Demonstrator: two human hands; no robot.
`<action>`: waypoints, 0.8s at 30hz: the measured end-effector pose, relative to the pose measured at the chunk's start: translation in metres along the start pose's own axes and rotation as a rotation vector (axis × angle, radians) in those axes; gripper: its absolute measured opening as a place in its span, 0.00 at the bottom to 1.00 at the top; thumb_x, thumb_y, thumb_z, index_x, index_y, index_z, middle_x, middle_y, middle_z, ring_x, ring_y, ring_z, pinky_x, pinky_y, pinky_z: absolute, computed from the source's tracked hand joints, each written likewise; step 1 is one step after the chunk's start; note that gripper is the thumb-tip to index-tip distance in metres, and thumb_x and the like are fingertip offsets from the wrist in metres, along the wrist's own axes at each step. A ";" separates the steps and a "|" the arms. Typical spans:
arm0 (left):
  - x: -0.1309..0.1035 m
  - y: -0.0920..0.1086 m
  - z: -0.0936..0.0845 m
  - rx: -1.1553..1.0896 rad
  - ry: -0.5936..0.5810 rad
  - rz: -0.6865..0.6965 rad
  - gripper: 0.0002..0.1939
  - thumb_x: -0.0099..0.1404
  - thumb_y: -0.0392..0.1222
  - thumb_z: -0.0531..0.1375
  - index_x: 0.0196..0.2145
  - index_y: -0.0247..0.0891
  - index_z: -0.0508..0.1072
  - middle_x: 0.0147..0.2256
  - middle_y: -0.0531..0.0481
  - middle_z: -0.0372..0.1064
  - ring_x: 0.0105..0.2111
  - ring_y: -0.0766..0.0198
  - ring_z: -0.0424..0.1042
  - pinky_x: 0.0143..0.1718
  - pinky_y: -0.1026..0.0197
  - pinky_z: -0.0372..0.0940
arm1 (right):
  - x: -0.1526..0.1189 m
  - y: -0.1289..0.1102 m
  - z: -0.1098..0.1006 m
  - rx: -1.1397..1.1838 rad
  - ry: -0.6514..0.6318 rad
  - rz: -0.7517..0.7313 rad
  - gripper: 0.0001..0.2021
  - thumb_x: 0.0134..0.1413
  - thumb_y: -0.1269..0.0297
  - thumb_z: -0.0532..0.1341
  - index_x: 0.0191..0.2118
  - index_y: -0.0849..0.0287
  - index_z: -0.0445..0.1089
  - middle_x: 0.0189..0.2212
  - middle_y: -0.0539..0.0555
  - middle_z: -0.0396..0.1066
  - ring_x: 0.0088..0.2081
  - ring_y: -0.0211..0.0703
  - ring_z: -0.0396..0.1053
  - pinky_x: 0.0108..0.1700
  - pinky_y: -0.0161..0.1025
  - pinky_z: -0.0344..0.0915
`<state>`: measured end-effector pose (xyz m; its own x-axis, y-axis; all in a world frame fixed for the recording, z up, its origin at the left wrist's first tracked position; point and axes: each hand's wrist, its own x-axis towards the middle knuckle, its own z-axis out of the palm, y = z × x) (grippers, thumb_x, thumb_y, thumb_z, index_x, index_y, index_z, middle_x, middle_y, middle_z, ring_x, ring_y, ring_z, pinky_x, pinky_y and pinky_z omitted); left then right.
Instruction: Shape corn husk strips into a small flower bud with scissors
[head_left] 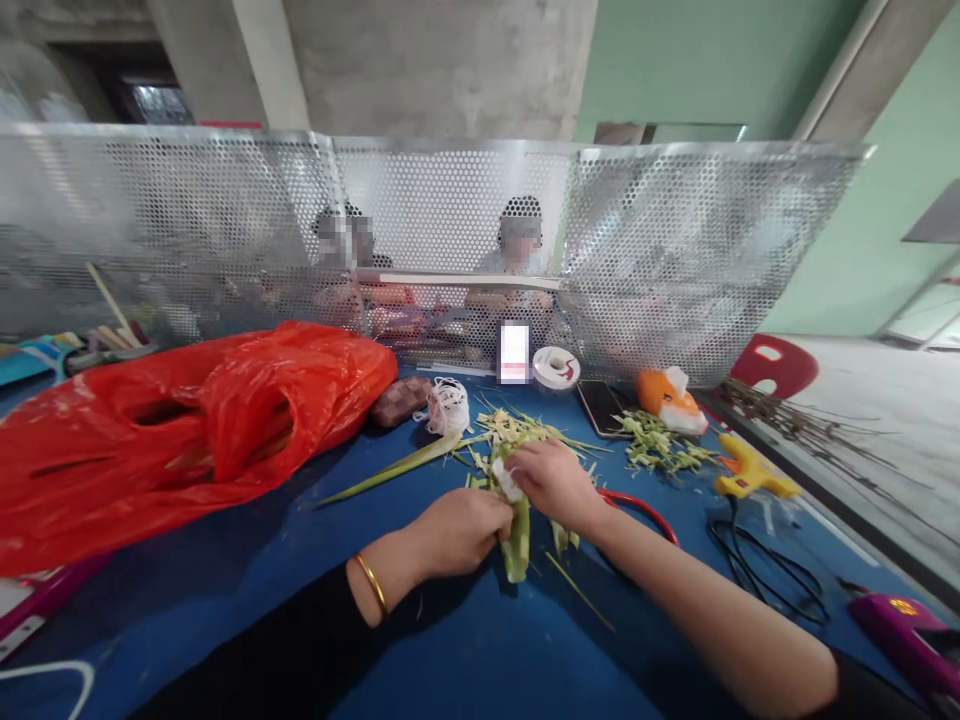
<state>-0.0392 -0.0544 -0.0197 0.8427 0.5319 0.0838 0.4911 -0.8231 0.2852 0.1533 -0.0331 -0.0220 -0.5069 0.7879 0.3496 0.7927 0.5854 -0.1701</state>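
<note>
My left hand (457, 530), with a gold bangle at the wrist, grips the lower part of a folded green leaf bundle (517, 540) on the blue table (465, 650). My right hand (551, 480) closes over the top of the same bundle, fingers pressing a small white piece against it. Loose green leaf strips (510, 430) lie just behind the hands, and one long leaf blade (390, 470) stretches to the left.
A large red plastic bag (165, 430) fills the left side. A white string ball (448, 405), tape roll (556, 367), phone (601, 405), yellow glue gun (750, 475) with black cord, red-handled scissors (645, 510). Perforated metal screen (675, 250) behind, people beyond it.
</note>
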 end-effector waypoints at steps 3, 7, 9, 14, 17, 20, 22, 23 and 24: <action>-0.001 -0.002 0.001 -0.001 -0.016 -0.018 0.09 0.56 0.28 0.55 0.30 0.38 0.71 0.33 0.50 0.74 0.35 0.60 0.74 0.36 0.63 0.65 | 0.005 -0.004 0.010 0.011 -0.129 -0.110 0.07 0.52 0.76 0.60 0.30 0.57 0.73 0.28 0.49 0.73 0.33 0.39 0.69 0.38 0.36 0.57; -0.001 -0.003 0.005 0.012 -0.030 -0.036 0.07 0.57 0.29 0.54 0.29 0.38 0.69 0.31 0.49 0.73 0.32 0.59 0.74 0.31 0.62 0.63 | 0.018 -0.007 0.028 -0.041 -0.161 -0.088 0.04 0.53 0.74 0.60 0.33 0.62 0.73 0.31 0.54 0.72 0.35 0.43 0.70 0.42 0.41 0.60; 0.000 -0.002 0.005 0.027 -0.044 -0.039 0.06 0.59 0.30 0.54 0.29 0.39 0.67 0.30 0.49 0.72 0.31 0.59 0.73 0.30 0.62 0.63 | 0.032 -0.006 0.039 -0.075 -0.154 -0.044 0.05 0.57 0.71 0.60 0.37 0.65 0.72 0.36 0.58 0.72 0.39 0.46 0.70 0.46 0.45 0.63; -0.001 0.000 0.003 0.015 -0.062 -0.030 0.06 0.61 0.30 0.53 0.31 0.40 0.65 0.34 0.49 0.72 0.35 0.60 0.74 0.35 0.63 0.65 | 0.070 0.017 0.048 -0.115 -0.122 0.101 0.16 0.61 0.62 0.60 0.53 0.62 0.66 0.50 0.59 0.67 0.46 0.48 0.70 0.46 0.49 0.69; -0.002 -0.001 0.003 0.012 -0.061 -0.021 0.06 0.61 0.30 0.54 0.32 0.40 0.65 0.35 0.49 0.72 0.36 0.60 0.74 0.37 0.63 0.65 | 0.072 0.037 0.031 -0.125 -0.038 0.222 0.11 0.63 0.66 0.56 0.48 0.64 0.68 0.45 0.60 0.70 0.43 0.47 0.70 0.44 0.47 0.68; -0.002 -0.004 0.004 0.000 -0.042 0.002 0.06 0.60 0.30 0.54 0.32 0.40 0.66 0.34 0.49 0.72 0.36 0.60 0.74 0.36 0.63 0.65 | 0.051 0.041 0.009 -0.091 -0.010 0.212 0.12 0.61 0.74 0.50 0.42 0.62 0.70 0.39 0.58 0.71 0.39 0.44 0.69 0.40 0.40 0.64; -0.001 -0.005 0.006 0.007 -0.030 0.012 0.06 0.59 0.30 0.55 0.31 0.39 0.66 0.34 0.50 0.73 0.35 0.59 0.74 0.34 0.63 0.65 | 0.033 0.031 0.002 -0.038 -0.057 0.112 0.11 0.58 0.74 0.52 0.40 0.59 0.71 0.37 0.55 0.72 0.38 0.42 0.69 0.39 0.36 0.62; -0.001 -0.005 0.007 0.018 -0.024 0.010 0.06 0.59 0.30 0.55 0.31 0.39 0.67 0.33 0.50 0.73 0.34 0.59 0.74 0.33 0.63 0.65 | 0.025 0.025 0.002 -0.007 -0.102 0.042 0.09 0.55 0.73 0.55 0.38 0.58 0.71 0.35 0.53 0.72 0.37 0.40 0.68 0.39 0.35 0.60; -0.001 -0.006 0.009 0.034 -0.016 0.004 0.05 0.58 0.30 0.55 0.30 0.39 0.67 0.32 0.50 0.72 0.33 0.59 0.74 0.32 0.62 0.65 | 0.019 0.018 0.004 0.019 -0.151 -0.026 0.07 0.53 0.73 0.57 0.35 0.57 0.72 0.33 0.51 0.72 0.36 0.40 0.68 0.39 0.35 0.59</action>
<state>-0.0411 -0.0523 -0.0297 0.8478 0.5258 0.0692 0.4950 -0.8315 0.2522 0.1562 -0.0067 -0.0224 -0.5735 0.7912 0.2122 0.7727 0.6085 -0.1804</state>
